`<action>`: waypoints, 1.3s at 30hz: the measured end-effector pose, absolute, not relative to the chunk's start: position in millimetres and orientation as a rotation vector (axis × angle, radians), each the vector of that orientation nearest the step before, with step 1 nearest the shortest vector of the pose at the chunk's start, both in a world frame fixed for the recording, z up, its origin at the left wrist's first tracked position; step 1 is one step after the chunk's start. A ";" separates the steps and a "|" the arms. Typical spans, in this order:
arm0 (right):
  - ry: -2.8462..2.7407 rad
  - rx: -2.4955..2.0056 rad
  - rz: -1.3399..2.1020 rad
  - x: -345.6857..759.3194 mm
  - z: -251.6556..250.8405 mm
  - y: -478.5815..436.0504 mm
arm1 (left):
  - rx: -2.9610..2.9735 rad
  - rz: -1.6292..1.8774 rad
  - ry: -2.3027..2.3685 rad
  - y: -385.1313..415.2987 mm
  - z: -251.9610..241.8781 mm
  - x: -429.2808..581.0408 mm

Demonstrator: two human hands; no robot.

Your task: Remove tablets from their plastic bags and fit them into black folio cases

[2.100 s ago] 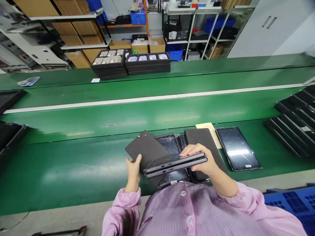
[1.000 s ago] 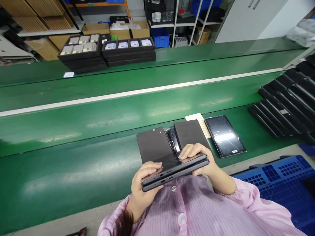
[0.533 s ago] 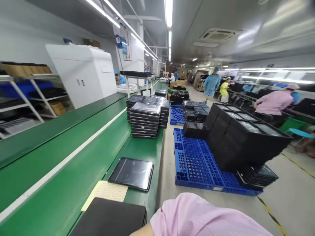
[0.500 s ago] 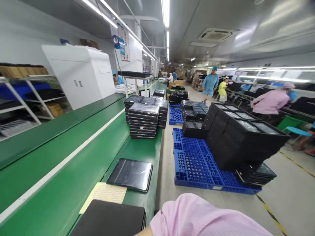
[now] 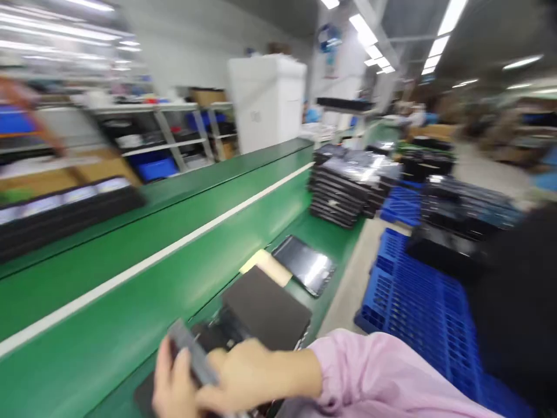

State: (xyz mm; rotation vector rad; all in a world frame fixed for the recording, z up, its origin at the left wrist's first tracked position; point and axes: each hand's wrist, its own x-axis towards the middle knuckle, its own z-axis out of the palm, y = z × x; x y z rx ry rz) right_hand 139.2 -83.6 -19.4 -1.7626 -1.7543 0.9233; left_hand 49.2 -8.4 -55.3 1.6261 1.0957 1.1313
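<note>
A grey, bar-shaped object (image 5: 189,346), smeared by motion, is tilted at the bottom of the view. My left hand (image 5: 174,383) grips it from the left, fingers closed on its edge. Coming in from the right in a pink sleeve, my right hand (image 5: 248,371) closes on its other side; some fingertips are hidden. Dark items (image 5: 217,334), too blurred to name, lie just beyond the hands. Beside them is a flat black panel (image 5: 267,307), and behind that a yellow paper sheet (image 5: 265,266) and a shiny black tablet-like panel (image 5: 304,264).
Stacks of wrapped black panels (image 5: 339,186) stand farther along the green bench (image 5: 209,261). On the right are blue pallets (image 5: 409,302) with black trays (image 5: 461,203). A white cabinet (image 5: 265,104) and shelves (image 5: 161,139) line the far side. People show blurred in the distance.
The view has swung left and down. Both hands now show, holding the grey object; before, only the right sleeve and a bit of wrist were visible. The bench items appear farther right.
</note>
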 end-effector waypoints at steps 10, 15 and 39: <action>-1.125 -1.367 1.058 141.3 -49.0 -42.0 | 1.260 1.147 1.234 -3.3 -50.5 28.3; -0.878 -1.260 1.439 143.4 -43.6 -18.2 | 1.209 1.115 1.205 1.1 -49.4 23.0; -0.884 -1.117 1.635 139.3 -42.7 -16.2 | 1.240 1.090 1.174 -9.4 -45.3 9.9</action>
